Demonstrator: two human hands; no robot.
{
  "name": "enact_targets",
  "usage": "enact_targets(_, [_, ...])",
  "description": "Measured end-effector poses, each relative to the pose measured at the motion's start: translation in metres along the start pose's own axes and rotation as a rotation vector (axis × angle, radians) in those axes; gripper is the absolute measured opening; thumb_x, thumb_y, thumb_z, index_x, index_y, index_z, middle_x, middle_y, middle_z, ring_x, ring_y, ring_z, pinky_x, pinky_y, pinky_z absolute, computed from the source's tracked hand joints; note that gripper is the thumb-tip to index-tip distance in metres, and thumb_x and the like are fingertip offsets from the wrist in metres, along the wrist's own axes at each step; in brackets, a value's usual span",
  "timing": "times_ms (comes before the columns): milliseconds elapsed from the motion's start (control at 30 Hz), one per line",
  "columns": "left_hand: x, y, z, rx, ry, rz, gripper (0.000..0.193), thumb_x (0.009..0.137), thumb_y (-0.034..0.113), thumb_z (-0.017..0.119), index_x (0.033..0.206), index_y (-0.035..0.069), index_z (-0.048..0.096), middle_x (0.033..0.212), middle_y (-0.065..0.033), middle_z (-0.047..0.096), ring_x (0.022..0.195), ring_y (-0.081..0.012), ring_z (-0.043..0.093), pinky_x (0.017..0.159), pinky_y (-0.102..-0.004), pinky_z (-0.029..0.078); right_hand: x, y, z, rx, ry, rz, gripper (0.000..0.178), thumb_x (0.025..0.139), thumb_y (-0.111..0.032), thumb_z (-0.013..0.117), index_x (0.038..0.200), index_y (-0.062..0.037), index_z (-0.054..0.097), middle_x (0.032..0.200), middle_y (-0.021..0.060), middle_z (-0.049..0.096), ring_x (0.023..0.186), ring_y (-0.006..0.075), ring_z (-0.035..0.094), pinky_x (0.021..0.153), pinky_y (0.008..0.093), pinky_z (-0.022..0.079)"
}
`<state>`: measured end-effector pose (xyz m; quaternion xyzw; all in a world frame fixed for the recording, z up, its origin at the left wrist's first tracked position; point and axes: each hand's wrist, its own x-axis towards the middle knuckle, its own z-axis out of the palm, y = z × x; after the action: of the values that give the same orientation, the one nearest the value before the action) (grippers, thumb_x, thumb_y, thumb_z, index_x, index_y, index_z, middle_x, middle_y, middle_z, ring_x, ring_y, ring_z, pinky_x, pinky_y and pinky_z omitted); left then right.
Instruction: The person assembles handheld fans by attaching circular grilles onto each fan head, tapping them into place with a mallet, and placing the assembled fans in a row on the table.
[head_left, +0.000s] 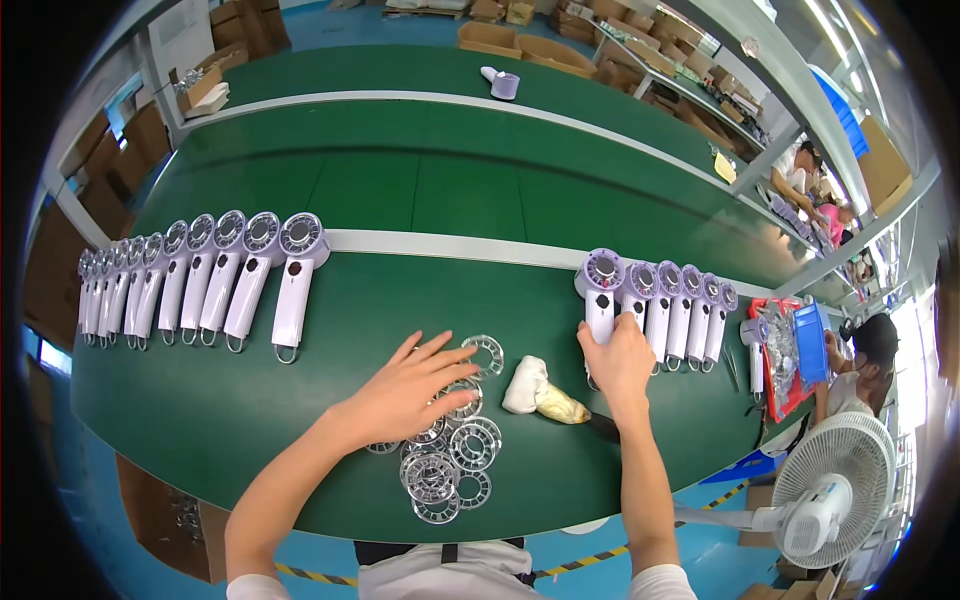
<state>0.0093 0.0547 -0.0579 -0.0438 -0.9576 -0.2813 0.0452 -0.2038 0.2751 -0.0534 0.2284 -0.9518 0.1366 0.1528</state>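
Observation:
My left hand (408,392) lies with fingers spread over a loose pile of clear plastic rings (432,478), covering some of them. One clear ring (484,356) shows just past its fingertips. My right hand (622,362) is closed around the handle of a lavender handheld fan (600,312), whose round head points away from me. That fan stands at the left end of a short row of similar handheld fans (690,310). Between my hands rests a tool (540,392) with a white-wrapped end, a yellowish middle and a dark part reaching under my right forearm.
A long row of lavender handheld fans (200,270) lines the left side of the green table (250,420). To the right sit tweezers (733,368), a red tray (790,390) and a blue bin (811,343). A white standing fan (835,490) is at the lower right. Co-workers sit beyond.

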Motion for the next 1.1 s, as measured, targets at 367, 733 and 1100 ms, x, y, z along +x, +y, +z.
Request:
enact_targets(367, [-0.008,0.008,-0.019,-1.204,0.566,-0.212,0.047,0.101,0.026,0.06,0.135,-0.003,0.047,0.126,-0.0157,0.061,0.12,-0.0212,0.058,0.099,-0.0332,0.048,-0.033,-0.156,-0.037,0.625,-0.205,-0.439,0.052,0.08,-0.039,0.077,0.107,-0.0041,0.049,0.079,0.0175,0.07,0.068,0.0354,0.071,0.06,0.0451,0.056])
enact_targets(733, [-0.037,-0.027,-0.042,-1.409,0.688,-0.521,0.025,0.104,0.027,0.053,0.116,0.007,0.046,0.089,-0.0072,0.062,0.074,-0.0149,0.064,0.068,-0.0315,0.055,-0.003,-0.154,-0.013,0.635,-0.624,-0.488,0.029,0.085,-0.016,0.073,0.11,-0.0023,0.066,0.098,0.0112,0.064,0.07,0.0205,0.063,0.064,0.034,0.052])
enact_targets(1100, [-0.036,-0.019,-0.039,-1.397,0.593,-0.439,0.024,0.102,0.023,0.058,0.112,0.005,0.046,0.09,-0.0055,0.063,0.067,-0.0115,0.063,0.059,-0.0265,0.052,-0.008,-0.158,-0.007,0.613,-0.877,-0.587,0.022,0.084,-0.004,0.068,0.104,0.0,0.058,0.09,0.0106,0.061,0.071,0.0236,0.058,0.066,0.0364,0.049])
